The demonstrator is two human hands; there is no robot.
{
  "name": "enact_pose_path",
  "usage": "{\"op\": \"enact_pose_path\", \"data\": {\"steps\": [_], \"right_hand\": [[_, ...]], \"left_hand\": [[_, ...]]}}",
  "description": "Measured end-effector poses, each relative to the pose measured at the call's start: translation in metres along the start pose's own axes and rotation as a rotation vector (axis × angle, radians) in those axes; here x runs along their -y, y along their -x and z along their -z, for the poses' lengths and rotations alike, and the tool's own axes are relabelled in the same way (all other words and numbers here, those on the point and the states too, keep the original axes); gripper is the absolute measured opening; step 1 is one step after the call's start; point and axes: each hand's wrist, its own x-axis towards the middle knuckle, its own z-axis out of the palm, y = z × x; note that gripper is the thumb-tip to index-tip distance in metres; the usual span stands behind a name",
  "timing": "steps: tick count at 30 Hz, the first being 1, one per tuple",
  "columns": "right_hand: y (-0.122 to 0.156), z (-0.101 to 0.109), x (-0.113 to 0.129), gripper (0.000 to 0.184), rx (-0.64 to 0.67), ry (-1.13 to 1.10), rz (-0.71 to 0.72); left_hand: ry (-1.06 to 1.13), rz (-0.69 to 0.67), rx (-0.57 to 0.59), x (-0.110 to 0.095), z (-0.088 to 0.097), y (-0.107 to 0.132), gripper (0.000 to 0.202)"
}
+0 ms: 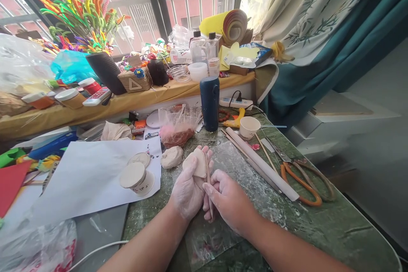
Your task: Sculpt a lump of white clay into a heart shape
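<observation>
A flat, pale slab of clay (pixel 199 165) lies in my left hand (pixel 186 191), the thumb pressed on its left side. My right hand (pixel 225 197) grips a thin wooden stick (pixel 208 169), whose upper end runs along the slab's right edge. White powder coats both hands. Just beyond the left hand, a lump of pale clay (pixel 172 157) rests on the table. Beneath my hands spreads a clear plastic sheet (pixel 236 161) dusted with white.
On the right lie a pale rolling rod (pixel 264 165), orange-handled scissors (pixel 302 187) and a paper cup (pixel 249 127). A dark blue bottle (pixel 209 104) stands behind. To the left, lidded cups (pixel 134 175) sit on white paper (pixel 86 178). A crowded windowsill (pixel 178 91) runs across the back.
</observation>
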Motion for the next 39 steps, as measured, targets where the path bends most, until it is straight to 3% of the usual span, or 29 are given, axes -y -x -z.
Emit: {"op": "enact_pose_path", "data": {"steps": [5,13,20,26,30,36,39], "right_hand": [[0.0,-0.001,0.001,0.049,-0.046,0.053,-0.011],[-0.002,0.001,0.0,0.044,-0.081,0.052,-0.02],[-0.002,0.004,0.0,0.037,-0.081,0.092,-0.039],[-0.001,0.005,0.003,0.046,-0.035,-0.009,0.03],[-0.004,0.007,0.002,0.056,-0.006,-0.087,-0.026],[-0.003,0.008,0.004,0.047,-0.071,-0.026,-0.006],[-0.001,0.009,0.004,0.046,-0.03,-0.029,0.013]], "left_hand": [[-0.052,-0.034,-0.032,0.002,-0.001,0.001,0.033],[-0.092,-0.013,-0.028,0.004,0.003,0.002,0.056],[-0.142,-0.038,-0.033,0.007,0.005,0.001,0.049],[-0.129,-0.05,-0.09,0.001,0.004,-0.002,0.047],[-0.146,-0.068,-0.09,-0.001,0.003,-0.003,0.046],[-0.17,-0.061,-0.058,0.001,0.005,-0.002,0.047],[-0.165,-0.058,-0.047,0.002,0.005,-0.002,0.048]]}}
